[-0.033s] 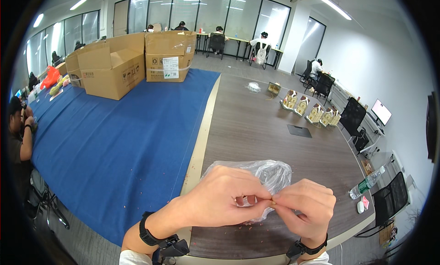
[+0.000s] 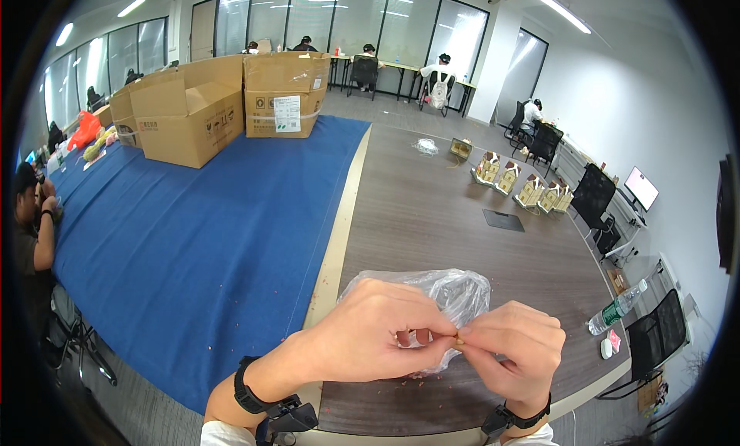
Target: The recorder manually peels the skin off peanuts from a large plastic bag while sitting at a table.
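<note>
My left hand [image 2: 378,326] and my right hand [image 2: 518,344] meet fingertip to fingertip above the near part of the brown table. Pinched between their thumbs and forefingers is a small pale-yellow piece [image 2: 460,341], mostly covered by the fingers; its kind is too small to make out. Behind and beneath the hands lies a crumpled clear plastic bag [image 2: 466,286], partly hidden by them. Reddish crumbs [image 2: 420,376] are scattered on the table just below the fingers.
A blue cloth [image 2: 208,238] covers the left side, with cardboard boxes [image 2: 193,130] at its far end. Several small model houses [image 2: 530,190] stand at the far right of the table. A water bottle [image 2: 619,307] is near its right edge. Another person [image 2: 35,222] sits at far left.
</note>
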`<move>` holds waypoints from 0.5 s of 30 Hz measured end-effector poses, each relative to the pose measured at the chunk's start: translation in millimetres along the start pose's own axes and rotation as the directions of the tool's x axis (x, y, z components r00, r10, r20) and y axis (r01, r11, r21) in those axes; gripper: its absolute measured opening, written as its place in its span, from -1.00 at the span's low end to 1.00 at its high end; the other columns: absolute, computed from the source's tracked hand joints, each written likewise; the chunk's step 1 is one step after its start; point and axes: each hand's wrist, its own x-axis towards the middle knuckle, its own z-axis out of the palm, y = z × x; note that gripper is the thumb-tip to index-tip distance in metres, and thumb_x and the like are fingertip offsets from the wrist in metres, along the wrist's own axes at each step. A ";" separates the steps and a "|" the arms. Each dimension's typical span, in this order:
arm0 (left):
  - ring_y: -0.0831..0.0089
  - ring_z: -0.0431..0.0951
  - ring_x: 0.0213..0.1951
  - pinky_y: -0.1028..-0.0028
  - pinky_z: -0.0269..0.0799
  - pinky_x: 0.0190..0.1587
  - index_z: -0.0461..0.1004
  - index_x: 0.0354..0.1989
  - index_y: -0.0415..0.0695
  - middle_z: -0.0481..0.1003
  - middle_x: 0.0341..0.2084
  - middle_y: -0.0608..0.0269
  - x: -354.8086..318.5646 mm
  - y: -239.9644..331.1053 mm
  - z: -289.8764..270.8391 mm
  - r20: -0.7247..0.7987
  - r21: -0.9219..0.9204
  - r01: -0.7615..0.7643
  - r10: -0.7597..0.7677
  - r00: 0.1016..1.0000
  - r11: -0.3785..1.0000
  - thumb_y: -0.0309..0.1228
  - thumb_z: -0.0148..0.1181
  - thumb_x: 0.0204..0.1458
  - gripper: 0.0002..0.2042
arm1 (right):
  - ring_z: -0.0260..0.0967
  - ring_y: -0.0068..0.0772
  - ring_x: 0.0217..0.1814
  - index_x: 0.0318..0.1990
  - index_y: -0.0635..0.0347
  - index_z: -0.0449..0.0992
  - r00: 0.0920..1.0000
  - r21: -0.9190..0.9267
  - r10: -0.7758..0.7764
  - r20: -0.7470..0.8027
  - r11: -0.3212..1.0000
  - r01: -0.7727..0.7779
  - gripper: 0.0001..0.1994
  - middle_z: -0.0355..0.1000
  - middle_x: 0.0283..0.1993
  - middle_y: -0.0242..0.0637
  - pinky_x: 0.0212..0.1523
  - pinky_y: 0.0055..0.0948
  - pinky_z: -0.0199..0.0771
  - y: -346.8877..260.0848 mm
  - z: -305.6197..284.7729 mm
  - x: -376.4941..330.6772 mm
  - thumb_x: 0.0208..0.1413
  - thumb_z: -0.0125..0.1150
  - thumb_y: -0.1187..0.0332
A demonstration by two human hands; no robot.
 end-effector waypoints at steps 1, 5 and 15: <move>0.44 0.56 -0.56 0.49 0.46 -0.48 0.67 -0.32 -0.27 0.61 -0.55 0.20 -0.3 1.3 0.7 -0.015 -0.040 0.025 -0.025 1.000 0.999 -0.63 0.41 -0.11 -0.85 | 0.54 -0.32 -0.48 -0.39 0.25 0.67 1.000 0.001 0.001 -0.009 1.000 -0.001 -0.77 0.59 -0.45 -0.28 -0.43 -0.47 0.52 -0.5 0.0 0.0 -0.31 0.46 0.64; 0.44 0.57 -0.56 0.50 0.48 -0.47 0.68 -0.32 -0.28 0.62 -0.54 0.18 0.2 3.6 2.6 -0.041 -0.048 0.038 -0.040 0.998 0.998 -0.64 0.40 -0.12 -0.85 | 0.56 -0.32 -0.46 -0.39 0.25 0.67 1.000 -0.009 -0.002 -0.020 1.000 0.002 -0.79 0.60 -0.45 -0.28 -0.42 -0.47 0.54 0.3 -0.2 -0.8 -0.29 0.46 0.64; 0.46 0.61 -0.57 0.52 0.50 -0.45 0.67 -0.32 -0.27 0.62 -0.55 0.19 0.2 4.3 2.1 -0.048 -0.030 0.056 -0.057 0.997 0.998 -0.66 0.36 -0.12 -0.85 | 0.58 -0.33 -0.45 -0.40 0.25 0.67 0.997 0.122 0.075 0.017 0.990 -0.076 -0.80 0.62 -0.42 -0.26 -0.39 -0.48 0.54 6.9 -2.0 -0.5 -0.27 0.46 0.65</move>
